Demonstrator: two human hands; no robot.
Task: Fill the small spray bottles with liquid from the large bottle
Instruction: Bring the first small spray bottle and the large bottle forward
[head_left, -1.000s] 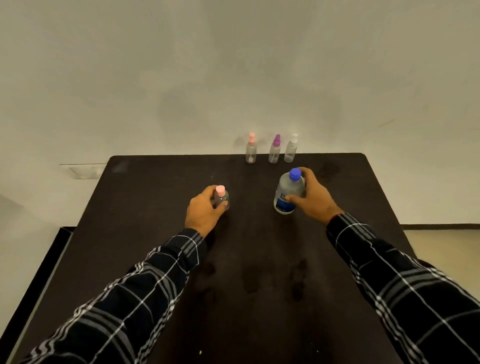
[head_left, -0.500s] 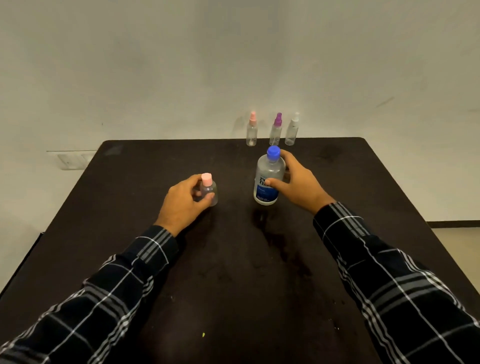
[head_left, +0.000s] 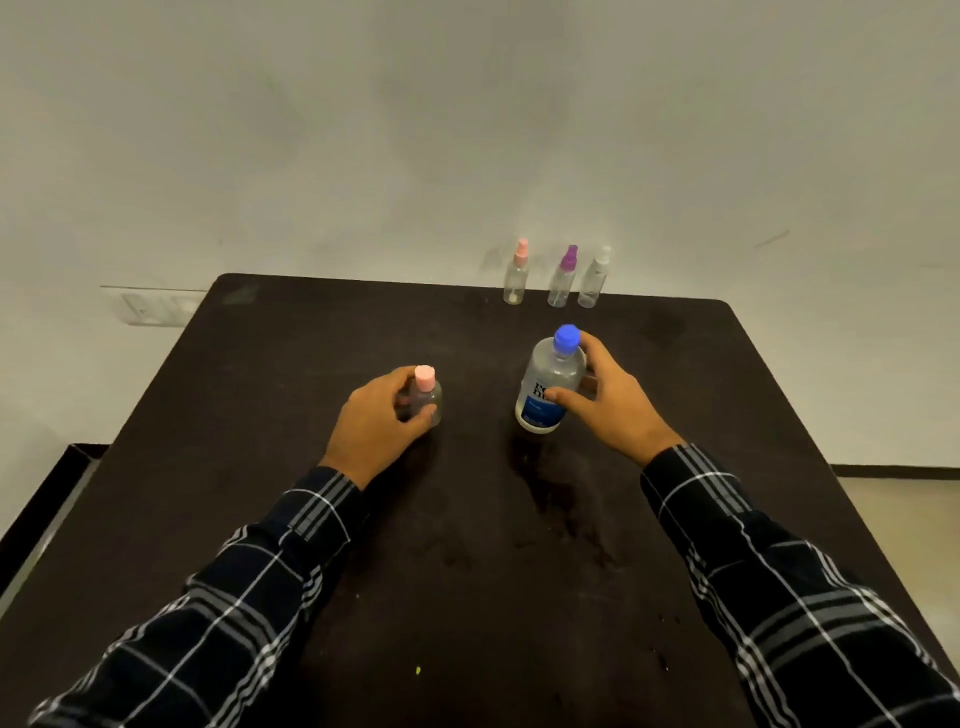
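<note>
desk (head_left: 311, 395): dark, matte, flat board with rounded corners; darker blotches near the middle, possibly wet. Risk: spilt clear liquid would barely show on it, and a damp patch could let a bottle slide.
large bottle (head_left: 548, 382): clear, round, smooth plastic bottle with blue screw cap and blue-and-white label, nearly full; stands right of centre. Risk: its mouth looks wider than the small necks, so a quick tilt would likely overshoot.
right hand (head_left: 615, 413): fingers (head_left: 563, 396) and thumb curl round the large bottle's body.
left hand (head_left: 371, 428): fingers (head_left: 400, 375) wrap the small bottle from behind, thumb pressing its front.
small bottle (head_left: 430, 399): squat, clear plastic bottle, pink cap still on; left of the large bottle, apart from it. Risk: light, likely to tip if released mid-pour.
spray bottles (head_left: 562, 285): three slim clear plastic cylinders with pink, purple and white tops, in a row at the desk's far edge, well apart from both hands. Risk: a careless reach could topple all three.
</note>
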